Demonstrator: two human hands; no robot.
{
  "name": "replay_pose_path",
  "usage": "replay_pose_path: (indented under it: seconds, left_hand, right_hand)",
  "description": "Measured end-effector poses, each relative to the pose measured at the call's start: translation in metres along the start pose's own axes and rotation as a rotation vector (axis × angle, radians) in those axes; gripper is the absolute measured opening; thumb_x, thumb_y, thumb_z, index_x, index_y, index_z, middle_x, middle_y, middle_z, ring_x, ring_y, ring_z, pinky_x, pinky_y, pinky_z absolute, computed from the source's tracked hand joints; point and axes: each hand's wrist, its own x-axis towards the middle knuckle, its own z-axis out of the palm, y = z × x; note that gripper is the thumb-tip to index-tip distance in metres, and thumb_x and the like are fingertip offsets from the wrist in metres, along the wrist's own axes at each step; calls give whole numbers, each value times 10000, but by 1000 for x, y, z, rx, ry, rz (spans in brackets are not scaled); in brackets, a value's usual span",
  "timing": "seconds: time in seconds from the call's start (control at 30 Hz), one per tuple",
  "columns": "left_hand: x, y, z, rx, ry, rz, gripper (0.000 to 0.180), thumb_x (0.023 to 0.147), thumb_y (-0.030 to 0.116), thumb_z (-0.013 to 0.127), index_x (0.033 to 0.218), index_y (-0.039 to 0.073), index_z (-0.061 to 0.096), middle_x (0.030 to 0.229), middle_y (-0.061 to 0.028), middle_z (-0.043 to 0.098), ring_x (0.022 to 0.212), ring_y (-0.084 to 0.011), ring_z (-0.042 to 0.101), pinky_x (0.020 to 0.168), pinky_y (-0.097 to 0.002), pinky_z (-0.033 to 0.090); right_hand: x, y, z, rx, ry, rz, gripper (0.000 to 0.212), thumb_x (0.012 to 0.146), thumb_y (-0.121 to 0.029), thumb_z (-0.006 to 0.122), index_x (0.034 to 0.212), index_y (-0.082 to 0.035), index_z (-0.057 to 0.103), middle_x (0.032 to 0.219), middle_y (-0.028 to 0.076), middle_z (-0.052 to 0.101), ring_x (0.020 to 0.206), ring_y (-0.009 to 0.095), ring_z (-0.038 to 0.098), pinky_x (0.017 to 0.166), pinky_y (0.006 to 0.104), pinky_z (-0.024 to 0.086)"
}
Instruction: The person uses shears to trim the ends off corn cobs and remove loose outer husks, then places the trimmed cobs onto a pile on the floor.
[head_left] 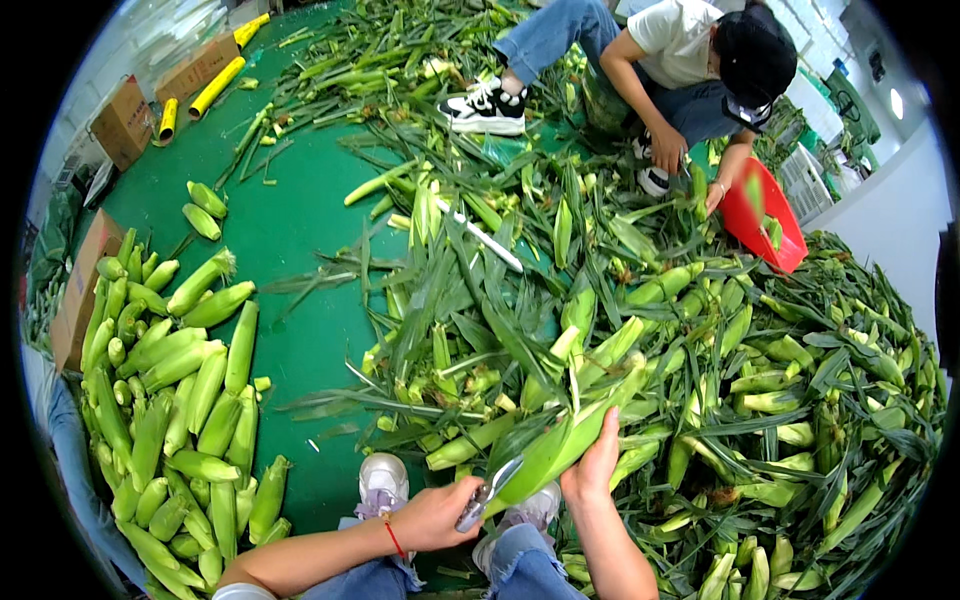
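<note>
An ear of corn in green husk [556,452] lies slanted before my knees, its leafy tip pointing away to the upper right. My right hand [593,468] grips it from the right side, with the fingers partly hidden behind the husk. In my left hand [440,513] is a grey metal tool [486,494], closed in the fingers and touching the stalk end of the ear. Its exact kind is hard to make out. Loose husk leaves [480,300] and more unhusked ears surround the held one.
Trimmed ears are heaped in a pile [190,370] at the left. A larger heap of leafy corn [790,430] fills the right. Across from me a co-worker [680,60] handles corn beside a red basin [750,215]. Cardboard boxes [122,122] stand far left on the green floor [300,220].
</note>
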Motion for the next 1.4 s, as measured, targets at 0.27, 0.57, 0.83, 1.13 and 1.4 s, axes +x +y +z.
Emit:
replay_pose_path:
  seconds: [0.27, 0.57, 0.83, 1.13, 1.4]
  left_hand:
    - [-3, 10, -13, -10, 293, -47, 541, 762, 281, 668, 1121, 2, 375, 784, -182, 583, 684, -360, 601, 580, -413, 482]
    - [-26, -25, -48, -348, 519, -277, 519, 740, 244, 735, 1063, 18, 398, 865, -43, 558, 714, -100, 553, 643, -259, 471]
    - [-23, -41, -55, -685, 702, -220, 442, 768, 155, 701, 1053, 10, 396, 858, -53, 539, 718, -98, 531, 646, -244, 457]
    - [-35, -61, -43, -1127, 688, -310, 418, 759, -4, 599, 1107, 73, 382, 866, -73, 545, 743, -150, 556, 644, -282, 467]
    - [-16, -43, -28, -1443, 478, -389, 359, 874, 154, 546, 1202, 190, 404, 1015, -61, 537, 951, -249, 582, 767, -448, 507]
  right_hand:
    - [-47, 21, 53, -72, -273, 201, 398, 911, -397, 459, 1130, -71, 397, 967, 128, 562, 839, 278, 590, 794, 420, 499]
    - [15, -15, 62, -571, -175, 669, 422, 888, -440, 437, 1141, -103, 434, 845, 128, 608, 687, 232, 584, 567, 352, 513]
    - [-4, -247, 442, 53, -1130, -566, 742, 922, -548, 206, 1369, 41, 148, 1423, 254, 167, 1285, 388, 275, 1047, 490, 289]
    - [-43, -174, 193, -615, -966, -167, 687, 886, -628, 213, 1201, -105, 527, 840, 107, 651, 840, 247, 628, 794, 386, 472]
    - [-110, -79, -168, -424, 388, 96, 449, 936, -415, 374, 1123, -31, 514, 877, 103, 622, 778, 188, 595, 717, 319, 495]
